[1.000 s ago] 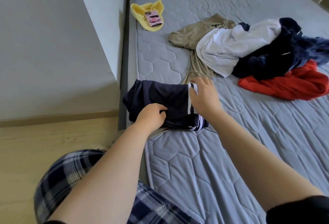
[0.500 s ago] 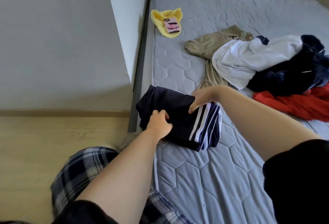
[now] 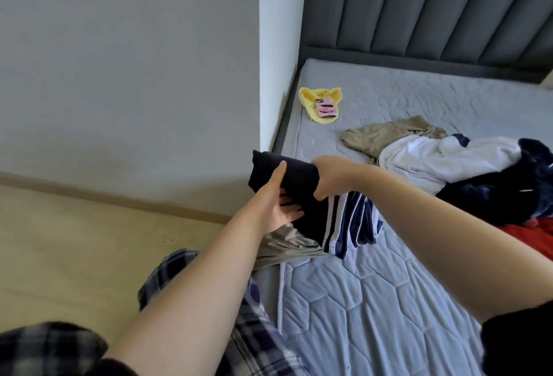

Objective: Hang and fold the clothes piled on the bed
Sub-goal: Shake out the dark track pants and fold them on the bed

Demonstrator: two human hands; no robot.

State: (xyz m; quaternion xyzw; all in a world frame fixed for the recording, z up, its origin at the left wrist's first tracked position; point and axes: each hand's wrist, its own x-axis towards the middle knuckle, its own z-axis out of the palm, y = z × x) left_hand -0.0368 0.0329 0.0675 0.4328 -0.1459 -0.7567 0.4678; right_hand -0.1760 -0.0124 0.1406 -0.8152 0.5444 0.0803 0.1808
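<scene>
Folded navy fabric garment with white stripes (image 3: 299,184) held between both hands, over edge of grey quilted mattress (image 3: 374,301). Right hand (image 3: 330,176): fingers curled over garment top, gripping. Left hand (image 3: 276,205): flat, fingers straight beneath garment, thumb along its side. Striped end hangs below right hand. Loose pile of beige, white, navy, red clothes (image 3: 443,160) lies right of right hand.

A yellow cloth (image 3: 308,100) is laid near the top corner of the grey bed (image 3: 389,301). A pile of clothes (image 3: 434,160) is heaped on the right side.
</scene>
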